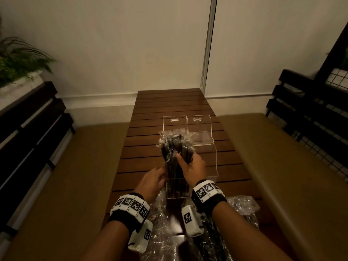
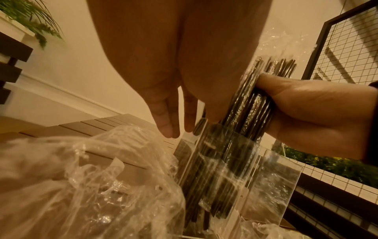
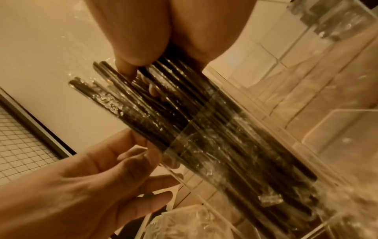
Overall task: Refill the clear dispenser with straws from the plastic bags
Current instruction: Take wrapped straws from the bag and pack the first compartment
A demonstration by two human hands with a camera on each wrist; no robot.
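the right hand (image 1: pixel 192 167) has its fingers (image 3: pixel 131 71) clamped round a bundle of thin black straws (image 1: pixel 176 157), each in a clear wrapper, about halfway up their length. the bundle stands nearly upright with its lower ends already inside the near compartment of the clear acrylic dispenser (image 1: pixel 177 188), which sits on the slatted brown wooden bench (image 1: pixel 169 104). the left hand (image 1: pixel 152 182) is just beside the bundle on its left, fingers (image 2: pixel 167 122) straight and a little apart, gripping nothing; whether they touch the straws or the dispenser wall i cannot tell for sure.

as a judgement, the refill is partly done: one compartment is taking a load, though the bundle is not yet let go and the upper ends fan out loose. the taller clear compartments (image 1: pixel 199 129) further back look empty, so there seems to be room to fill. crumpled clear plastic bags (image 1: pixel 160 232) lie on the near end of the bench under the wrists; the one at the right (image 1: pixel 243 210) appears to hold dark straws, which suggests more loads remain. the one at the left (image 2: pixel 92 177) looks slack and mostly spent.
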